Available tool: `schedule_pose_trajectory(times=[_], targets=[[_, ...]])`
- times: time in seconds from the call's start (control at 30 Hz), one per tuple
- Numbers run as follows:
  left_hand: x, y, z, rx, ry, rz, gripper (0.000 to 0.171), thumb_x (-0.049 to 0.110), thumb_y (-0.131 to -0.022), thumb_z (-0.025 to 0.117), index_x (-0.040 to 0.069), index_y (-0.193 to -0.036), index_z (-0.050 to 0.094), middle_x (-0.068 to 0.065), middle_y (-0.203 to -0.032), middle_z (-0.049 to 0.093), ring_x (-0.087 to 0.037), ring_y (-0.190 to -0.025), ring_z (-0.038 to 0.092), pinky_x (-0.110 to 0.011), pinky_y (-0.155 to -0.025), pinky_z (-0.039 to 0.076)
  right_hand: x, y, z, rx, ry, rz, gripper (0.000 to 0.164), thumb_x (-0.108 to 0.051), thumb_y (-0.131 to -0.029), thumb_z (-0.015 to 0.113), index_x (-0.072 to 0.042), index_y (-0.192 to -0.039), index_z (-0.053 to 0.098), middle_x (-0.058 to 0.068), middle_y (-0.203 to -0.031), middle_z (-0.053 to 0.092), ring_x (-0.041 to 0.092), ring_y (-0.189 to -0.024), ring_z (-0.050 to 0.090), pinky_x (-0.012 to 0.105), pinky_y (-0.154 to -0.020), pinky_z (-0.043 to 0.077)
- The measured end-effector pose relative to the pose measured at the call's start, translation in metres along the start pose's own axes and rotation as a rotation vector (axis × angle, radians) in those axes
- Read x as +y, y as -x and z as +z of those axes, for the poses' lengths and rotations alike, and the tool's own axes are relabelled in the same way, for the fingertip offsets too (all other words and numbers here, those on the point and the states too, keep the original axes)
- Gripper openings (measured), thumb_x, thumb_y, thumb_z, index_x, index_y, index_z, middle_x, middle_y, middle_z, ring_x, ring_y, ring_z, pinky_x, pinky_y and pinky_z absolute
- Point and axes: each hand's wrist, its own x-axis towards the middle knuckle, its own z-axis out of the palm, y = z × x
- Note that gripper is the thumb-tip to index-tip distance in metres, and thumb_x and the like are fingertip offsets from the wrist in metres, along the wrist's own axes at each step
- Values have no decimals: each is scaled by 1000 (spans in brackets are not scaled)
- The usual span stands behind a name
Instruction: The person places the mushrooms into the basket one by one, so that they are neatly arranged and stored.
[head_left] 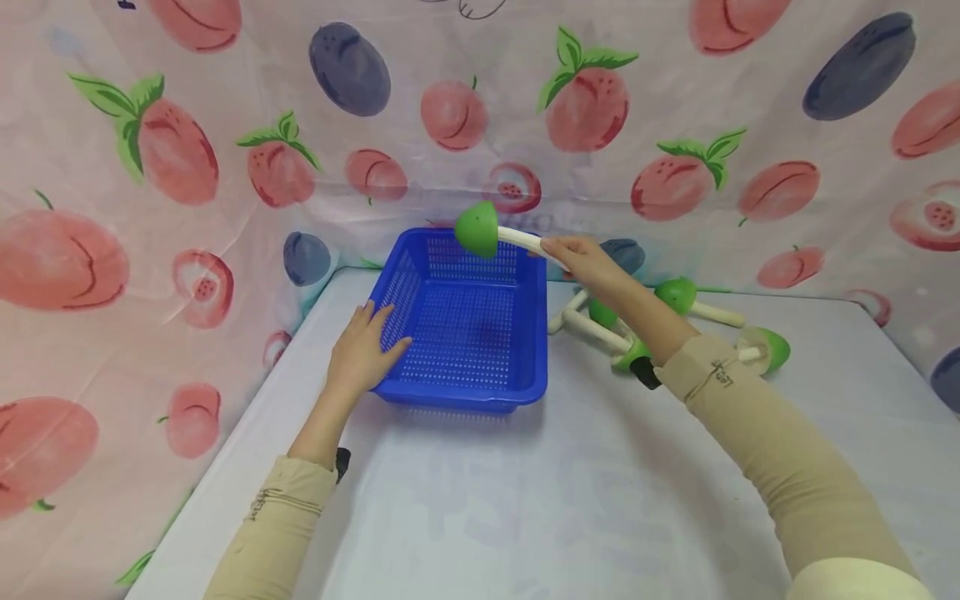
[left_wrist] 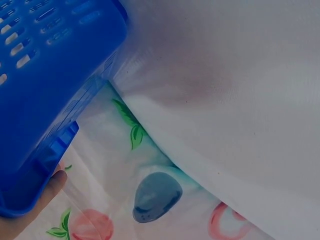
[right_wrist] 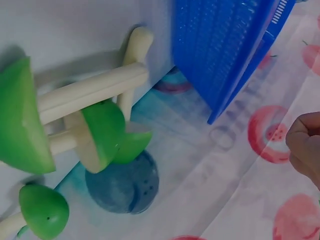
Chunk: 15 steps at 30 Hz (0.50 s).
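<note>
My right hand (head_left: 588, 262) pinches the white stem of a toy mushroom (head_left: 477, 231), whose green cap points left above the far right part of a blue basket (head_left: 457, 393). At the basket's left rim, my left hand (head_left: 358, 350) rests with spread fingers, thumb reaching over the inside. In the left wrist view a fingertip (left_wrist: 59, 181) lies along the outer rim of the basket (left_wrist: 65, 70). The right wrist view catches only the curled fingers (right_wrist: 306, 145) at its edge; the held mushroom is out of that view.
Right of the basket lie several more green-capped mushrooms, some crossed over each other (head_left: 600, 329), one behind (head_left: 677, 296) and one farther right (head_left: 776, 350). A fruit-print cloth (head_left: 450, 183) hangs behind and left of the white table (head_left: 480, 517).
</note>
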Motion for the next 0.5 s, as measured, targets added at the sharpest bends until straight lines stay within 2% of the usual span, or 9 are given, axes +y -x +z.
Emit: schedule_pose_trajectory(times=[0.07,0.13,0.2,0.27,0.37,0.5], targets=[[-1,0,0,1,2,1,64,42,-84,51,6,-135,34,-23,-143,23,-38,-133,17,-55,-103,23,-6,-1,4,-8,-88,47,52,-43,-89,42,-4,-123,50,0,-120,45,8,-85,37,29,-82,35],[-1,0,0,1,1,1,64,42,-84,51,7,-135,34,-23,-143,23,-38,-133,17,-55,-103,23,-11,-2,8,-24,-188,101,51,-39,-89,44,-1,-123,47,0,-108,47,8,-81,40,31,-86,36],[-1,0,0,0,1,-1,64,42,-84,51,7,-135,34,-23,-143,23,-37,-133,16,-55,-103,22,-16,-4,12,-44,-287,152,52,-36,-88,46,3,-123,44,-1,-100,46,8,-83,44,32,-90,38],[-2,0,-1,1,0,0,64,42,-84,51,7,-135,34,-23,-143,23,-38,-133,16,-55,-103,23,-21,-6,15,-83,-340,169,52,-34,-89,45,5,-124,42,-1,-95,45,9,-83,45,32,-90,39],[-2,0,-1,3,2,4,64,43,-84,51,7,-135,34,-23,-143,23,-37,-133,16,-55,-103,23,-26,-10,16,-128,-331,163,46,-29,-90,44,2,-124,41,-1,-94,45,8,-82,47,27,-85,43],[-1,0,-1,4,5,10,64,43,-85,50,7,-134,35,-23,-142,24,-37,-133,17,-54,-103,23,-33,-18,16,-134,-261,120,35,-22,-91,45,-1,-118,45,-4,-90,55,8,-82,51,22,-72,46]])
